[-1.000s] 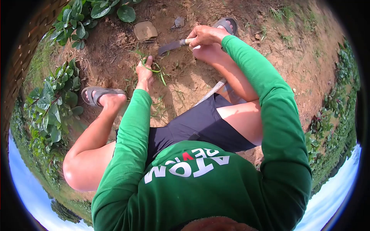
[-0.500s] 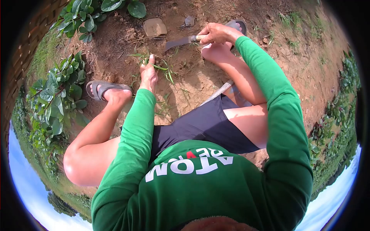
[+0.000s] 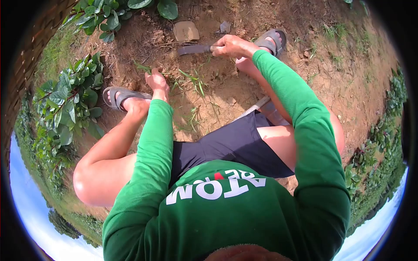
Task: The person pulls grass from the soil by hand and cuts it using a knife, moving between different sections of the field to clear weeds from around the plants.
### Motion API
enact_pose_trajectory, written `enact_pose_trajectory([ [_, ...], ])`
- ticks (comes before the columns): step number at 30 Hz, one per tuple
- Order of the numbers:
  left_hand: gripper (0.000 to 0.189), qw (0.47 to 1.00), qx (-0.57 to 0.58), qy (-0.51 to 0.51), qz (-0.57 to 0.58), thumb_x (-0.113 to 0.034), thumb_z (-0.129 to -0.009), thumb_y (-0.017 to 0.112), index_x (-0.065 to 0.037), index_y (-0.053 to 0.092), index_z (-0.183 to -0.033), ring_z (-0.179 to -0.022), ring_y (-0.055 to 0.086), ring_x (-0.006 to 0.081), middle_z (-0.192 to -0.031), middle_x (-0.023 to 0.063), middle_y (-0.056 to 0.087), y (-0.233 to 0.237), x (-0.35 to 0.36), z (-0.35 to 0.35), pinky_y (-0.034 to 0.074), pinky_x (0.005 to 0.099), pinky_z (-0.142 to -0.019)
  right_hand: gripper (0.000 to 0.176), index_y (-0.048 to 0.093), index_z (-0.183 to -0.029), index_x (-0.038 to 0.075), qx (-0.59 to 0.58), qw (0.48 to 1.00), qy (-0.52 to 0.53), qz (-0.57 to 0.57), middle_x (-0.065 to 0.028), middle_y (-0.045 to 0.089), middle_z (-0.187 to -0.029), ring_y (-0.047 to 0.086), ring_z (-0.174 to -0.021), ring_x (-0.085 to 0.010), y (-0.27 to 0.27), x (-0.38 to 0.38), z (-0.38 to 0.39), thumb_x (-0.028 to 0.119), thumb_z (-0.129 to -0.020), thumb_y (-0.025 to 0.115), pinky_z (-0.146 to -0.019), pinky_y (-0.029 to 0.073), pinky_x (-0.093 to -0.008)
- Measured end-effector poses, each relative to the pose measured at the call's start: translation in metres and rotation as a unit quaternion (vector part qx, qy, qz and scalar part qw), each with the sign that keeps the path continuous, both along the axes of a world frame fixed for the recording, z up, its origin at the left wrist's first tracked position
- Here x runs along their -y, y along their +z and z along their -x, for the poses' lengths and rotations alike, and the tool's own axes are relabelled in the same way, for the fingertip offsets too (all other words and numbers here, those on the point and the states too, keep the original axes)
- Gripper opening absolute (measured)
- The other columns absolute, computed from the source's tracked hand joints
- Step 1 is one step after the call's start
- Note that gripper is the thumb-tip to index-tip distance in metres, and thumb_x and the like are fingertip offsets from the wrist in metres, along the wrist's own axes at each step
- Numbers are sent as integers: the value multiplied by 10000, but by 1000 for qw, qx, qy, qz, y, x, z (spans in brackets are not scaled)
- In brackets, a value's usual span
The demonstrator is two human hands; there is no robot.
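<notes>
My right hand (image 3: 227, 47) is wrapped round the handle of a knife (image 3: 194, 50), whose dark, slightly curved blade points left, low over the soil. The blade lies just below a flat stone (image 3: 186, 31). Left of the knife, my left hand (image 3: 157, 82) is closed near the ground, with a few green blades of grass (image 3: 142, 67) at its fingertips. A tuft of grass (image 3: 197, 82) grows from the bare soil between my hands and my lap.
Leafy plants (image 3: 65, 102) stand on the left, with more at the top left. My sandalled feet rest either side of the soil (image 3: 209, 108). A small grey stone (image 3: 224, 27) lies near the top. A pale strip (image 3: 257, 106) shows beside my shorts.
My left hand has moved left and down, away from the tuft of grass. The knife has turned more level and sits closer to the flat stone. The view has shifted slightly.
</notes>
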State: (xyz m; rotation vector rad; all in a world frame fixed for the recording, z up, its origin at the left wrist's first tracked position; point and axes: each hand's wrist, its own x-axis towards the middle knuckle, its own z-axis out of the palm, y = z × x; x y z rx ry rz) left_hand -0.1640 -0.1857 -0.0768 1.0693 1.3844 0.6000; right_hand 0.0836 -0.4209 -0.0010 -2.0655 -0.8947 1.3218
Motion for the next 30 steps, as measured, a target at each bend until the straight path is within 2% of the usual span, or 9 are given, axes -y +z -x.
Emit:
enact_pose_trajectory([
  [2,305,1000,-26,-9,0,-170,-895,587,-5,535,-1146,-709,576,187,-927,91,584,0,1,6,485,324,-487,425,760,-1209,79,31,998,-11,-56,-27,678,-847,595,-786,-152,-16,-2,10,381,-909,766,-737,488,-344],
  [5,343,992,-101,-46,-61,-159,-881,587,37,562,-1162,-791,595,250,-949,128,600,-10,-8,18,534,410,-688,385,767,-1184,64,-23,996,-58,-62,33,586,-748,519,-693,-87,10,7,-9,337,-912,774,-629,425,-297],
  [7,410,983,-164,-39,-74,-240,-915,631,68,578,-1182,-917,645,351,-1053,205,666,-24,-11,23,499,460,-888,374,768,-1193,72,-23,998,-50,-36,43,576,-751,507,-694,-81,20,16,-33,318,-912,774,-625,420,-290],
  [11,711,932,-311,-127,-135,-498,-908,728,75,595,-1308,-1156,656,429,-1214,317,678,0,9,26,500,469,-982,398,761,-1232,97,9,1000,18,-24,40,572,-749,505,-697,-74,21,23,-45,317,-901,778,-628,427,-284],
  [14,771,838,-415,-339,-104,-516,-874,762,93,613,-1323,-1216,649,400,-1237,324,677,28,20,18,480,442,-1056,442,746,-1265,99,-1,1000,25,17,-2,696,-873,597,-795,-109,26,13,-18,304,-876,790,-717,502,-306],
  [18,610,801,-405,-427,-112,-471,-887,752,39,695,-1217,-1178,662,412,-1201,281,704,16,25,28,514,456,-1014,449,738,-1246,68,19,993,114,0,-89,762,-963,682,-894,-179,-14,1,10,276,-850,758,-814,529,-357],
  [24,721,791,-384,-477,8,-429,-872,784,39,597,-1389,-1179,685,326,-1283,259,687,19,-1,25,517,392,-1000,439,742,-1234,79,30,988,152,-6,-124,764,-945,698,-868,-217,-4,-7,22,312,-863,764,-781,536,-381],
  [26,748,790,-378,-483,3,-420,-866,795,55,580,-1402,-1190,680,312,-1296,257,683,12,-8,27,512,379,-1001,453,754,-1235,132,38,991,130,16,-157,764,-1094,719,-1021,-312,-23,-12,39,387,-860,773,-895,547,-416],
  [30,740,840,-273,-457,104,-372,-855,811,59,579,-1411,-1191,671,321,-1336,233,671,4,-21,37,501,387,-1021,441,753,-1217,100,48,993,109,7,-150,764,-1022,719,-959,-280,-12,-6,41,380,-877,777,-845,540,-410],
])
